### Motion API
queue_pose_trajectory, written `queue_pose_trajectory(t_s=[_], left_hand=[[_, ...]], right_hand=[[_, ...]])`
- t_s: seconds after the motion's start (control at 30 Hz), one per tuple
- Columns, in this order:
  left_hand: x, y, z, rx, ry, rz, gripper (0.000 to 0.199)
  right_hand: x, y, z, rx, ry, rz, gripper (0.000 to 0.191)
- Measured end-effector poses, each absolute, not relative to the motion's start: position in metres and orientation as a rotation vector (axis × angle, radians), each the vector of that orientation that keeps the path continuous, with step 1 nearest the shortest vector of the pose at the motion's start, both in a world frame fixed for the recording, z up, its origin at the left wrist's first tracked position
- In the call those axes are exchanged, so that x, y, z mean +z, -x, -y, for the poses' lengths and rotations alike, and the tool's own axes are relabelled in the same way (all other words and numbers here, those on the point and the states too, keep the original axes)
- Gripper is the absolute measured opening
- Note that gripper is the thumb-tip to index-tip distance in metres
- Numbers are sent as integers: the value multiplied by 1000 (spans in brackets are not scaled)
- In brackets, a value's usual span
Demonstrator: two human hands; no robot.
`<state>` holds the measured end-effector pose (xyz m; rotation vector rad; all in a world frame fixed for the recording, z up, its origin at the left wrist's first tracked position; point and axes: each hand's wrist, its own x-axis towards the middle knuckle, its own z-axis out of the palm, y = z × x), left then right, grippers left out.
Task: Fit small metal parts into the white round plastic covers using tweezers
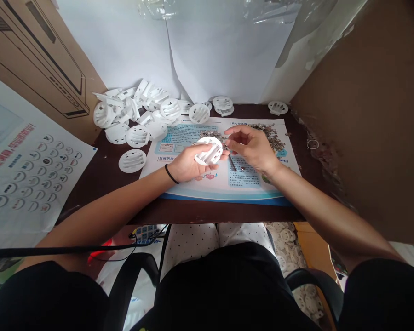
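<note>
Left hand: the left hand (189,166) is closed around a white plastic disc (209,151), fingers curled under its rim and the slotted face turned up and toward the right hand.
Left grip: clenched, grasping the disc.
Right hand: the right hand (252,149) is held up just beside the disc, its fingertips (229,143) reaching toward the disc's edge, not resting on the table.
Right grip: thumb and fingers are drawn close together; whether they pinch a tiny piece or nothing, I cannot tell.
Disc: in the left grip, above the printed sheet, between both hands.
Under the grip: small metal bits (212,136) lie in a heap just past the disc, and a larger heap of them (268,136) lies past the right hand. A thin dark tool (232,162) lies below the right fingers, on a printed paper sheet (207,193).
Left of the grip: a loose heap of white plastic discs (134,110) sits on the dark wooden table (148,211), and one slotted disc (132,161) lies apart, nearer the left forearm.
Left wrist: a black hair tie (171,174).
Below the grip: dotted trousers (189,243) at the table's edge, and more white discs (290,248) heaped beside the right knee.
</note>
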<state>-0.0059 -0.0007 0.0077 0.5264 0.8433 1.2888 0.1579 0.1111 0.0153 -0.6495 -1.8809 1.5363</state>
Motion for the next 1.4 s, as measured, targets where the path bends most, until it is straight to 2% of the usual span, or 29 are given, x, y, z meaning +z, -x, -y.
queue_pose_trajectory(t_s=[0.3, 0.5, 0.7, 0.83, 1.03, 1.2, 1.4], left_hand=[[8, 0, 2, 1408, -490, -882, 19], [8, 2, 1, 1361, -523, -884, 24], [4, 9, 1, 1304, -565, -915, 25], [4, 14, 2, 1204, -601, -894, 27], [3, 14, 2, 1212, -607, -808, 31], [4, 11, 1, 1166, -582, -756, 34], [2, 9, -5, 1103, -463, -775, 77]], right_hand=[[14, -157, -111, 1338, 642, 2010, 31], [12, -156, -113, 1089, 694, 2108, 14], [15, -156, -110, 1172, 603, 2129, 13], [15, -157, -110, 1104, 552, 2211, 11], [15, -158, -115, 999, 397, 2348, 30], [7, -155, -113, 1148, 438, 2280, 45], [5, -150, -110, 1149, 603, 2180, 61]])
